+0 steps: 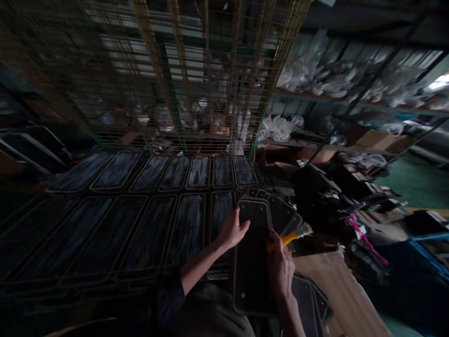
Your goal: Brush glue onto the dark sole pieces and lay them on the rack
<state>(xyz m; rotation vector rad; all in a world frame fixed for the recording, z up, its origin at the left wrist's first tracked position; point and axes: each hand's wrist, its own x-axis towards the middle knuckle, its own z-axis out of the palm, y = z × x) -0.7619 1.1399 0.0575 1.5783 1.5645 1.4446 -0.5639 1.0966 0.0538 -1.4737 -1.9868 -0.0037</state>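
A dark rectangular panel [253, 262] with rounded corners and small light dots near its corners lies in front of me. My left hand [233, 230] is at its left edge, thumb spread away from the fingers; whether it touches the panel I cannot tell. Closed around the yellow handle of a paintbrush [290, 238], my right hand [281, 269] is against the panel's right edge, with the pale bristles pointing right. More dark panels [283, 213] lie fanned out behind and to the right of this one.
Two rows of panels with whitish streaks [187, 220] spread to the left. Behind them rises a wire mesh rack [182, 79]. A wooden board [336, 285] lies at right, near a blue container [417, 267]. Shelves of plastic bags [336, 82] stand at back right.
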